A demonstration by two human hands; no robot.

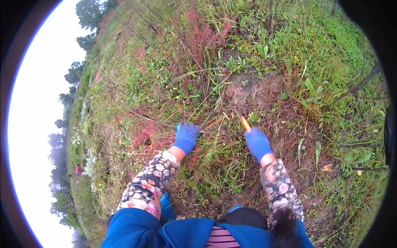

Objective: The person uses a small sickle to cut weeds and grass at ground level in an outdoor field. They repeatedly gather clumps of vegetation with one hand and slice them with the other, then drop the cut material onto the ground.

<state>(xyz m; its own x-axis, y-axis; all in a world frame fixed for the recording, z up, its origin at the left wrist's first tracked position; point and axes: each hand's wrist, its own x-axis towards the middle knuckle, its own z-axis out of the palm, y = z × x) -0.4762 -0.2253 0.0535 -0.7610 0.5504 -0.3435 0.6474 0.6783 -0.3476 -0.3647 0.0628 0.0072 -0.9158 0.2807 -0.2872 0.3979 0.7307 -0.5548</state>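
Note:
My left hand (187, 136), in a blue knit work glove, is closed around a bunch of long grass and weed stems (214, 131) at the centre of the view. To its right, my right hand (258, 144), gloved the same way, grips an orange tool handle (245, 124). The working end of that tool is blurred against the soil, so its kind cannot be told. Flattened grass (217, 158) lies between and below both hands.
Reddish weeds (198, 31) stand ahead, beside bare soil (248, 90). A dark branch (363, 80) leans at the right. My blue boot (167, 207) is at the lower left. Far off at the left is a small pink figure (78, 169), perhaps a person.

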